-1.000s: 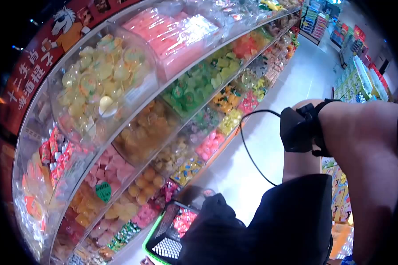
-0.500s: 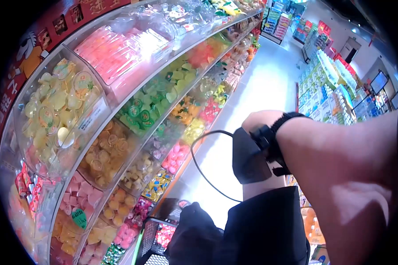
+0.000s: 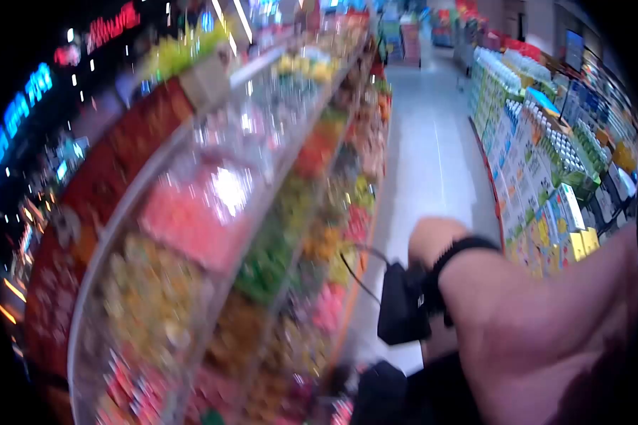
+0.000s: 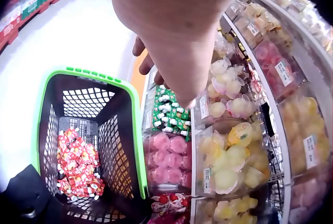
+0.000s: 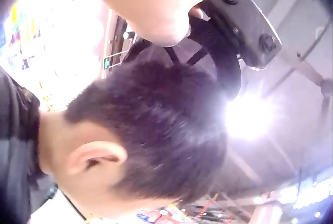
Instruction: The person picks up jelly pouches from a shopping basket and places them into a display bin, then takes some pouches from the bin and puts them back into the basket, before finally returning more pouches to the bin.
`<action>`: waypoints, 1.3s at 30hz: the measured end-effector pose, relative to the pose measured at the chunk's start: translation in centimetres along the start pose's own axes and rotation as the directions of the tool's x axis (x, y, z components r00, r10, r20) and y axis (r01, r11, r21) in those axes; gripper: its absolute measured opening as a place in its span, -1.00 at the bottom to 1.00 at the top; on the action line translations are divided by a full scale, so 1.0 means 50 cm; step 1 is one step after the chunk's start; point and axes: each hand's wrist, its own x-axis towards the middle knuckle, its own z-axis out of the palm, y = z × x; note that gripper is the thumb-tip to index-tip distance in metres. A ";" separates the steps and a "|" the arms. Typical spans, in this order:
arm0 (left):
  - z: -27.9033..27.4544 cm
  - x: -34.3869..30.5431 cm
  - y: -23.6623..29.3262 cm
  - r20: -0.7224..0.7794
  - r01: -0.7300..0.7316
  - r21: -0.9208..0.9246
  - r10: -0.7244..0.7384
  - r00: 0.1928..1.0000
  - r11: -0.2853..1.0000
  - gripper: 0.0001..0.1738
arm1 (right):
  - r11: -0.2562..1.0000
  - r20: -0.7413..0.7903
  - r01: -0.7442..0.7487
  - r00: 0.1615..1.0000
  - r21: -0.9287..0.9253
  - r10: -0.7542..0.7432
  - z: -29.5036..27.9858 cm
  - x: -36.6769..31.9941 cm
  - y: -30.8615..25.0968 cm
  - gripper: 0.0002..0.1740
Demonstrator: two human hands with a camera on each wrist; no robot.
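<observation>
- Since the earlier head frames, the view is being swung upward along the aisle floor [image 3: 432, 163]. The candy shelves [image 3: 213, 212] are now being rendered as a blur, and the basket seen at the bottom edge before is no longer being shown in that view.
- The right hand [image 3: 436, 237] is being kept raised beside the head, with the wrist camera [image 3: 403, 315] strapped just below it.
- In the right wrist view, this hand is being held against the black head-worn device [image 5: 244, 23]. Whether the device is being gripped or merely touched cannot be told, the fingers being largely hidden.
- The left hand [image 4: 171, 31] is being held low, its fingers [image 4: 145, 60] hanging loosely, and nothing is being held in it.
- Step in hand, as judged: the black head-worn device is being steadied or adjusted, while picking from the shelves is being paused.
- Next move, as judged: the right hand is being called on to come away gently, so that the device is not being knocked askew.
- Position: the jelly-cup bins [image 4: 229, 99] are being shown just below and beyond the left hand, near but apart from it. The basket [image 4: 99, 73] is being shown on the floor at the shelf foot, with red-wrapped sweets [image 4: 78, 164] lying in it.
</observation>
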 end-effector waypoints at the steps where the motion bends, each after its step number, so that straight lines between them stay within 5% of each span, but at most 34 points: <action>1: -0.014 -0.030 -0.016 0.017 0.018 0.015 -0.018 1.000 1.000 -0.59 | 1.000 0.012 0.017 1.000 0.014 -0.017 0.005 -0.003 0.004 -0.73; 5: 0.064 -0.053 -0.109 0.050 0.100 -0.046 -0.098 0.994 0.994 -0.60 | 0.991 -0.004 0.133 0.991 0.004 -0.133 0.059 -0.051 0.000 -0.73; 28: -0.052 -0.328 -0.281 -0.233 0.416 -0.013 -0.407 0.883 0.909 -0.66 | 0.999 -0.074 0.052 0.996 0.012 -0.050 0.005 -0.071 0.016 -0.73; 39: -0.164 -0.440 -0.358 -0.333 0.509 -0.041 -0.492 0.804 0.860 -0.68 | 0.973 -0.061 0.095 0.995 0.210 -0.084 0.070 -0.044 -0.078 -0.73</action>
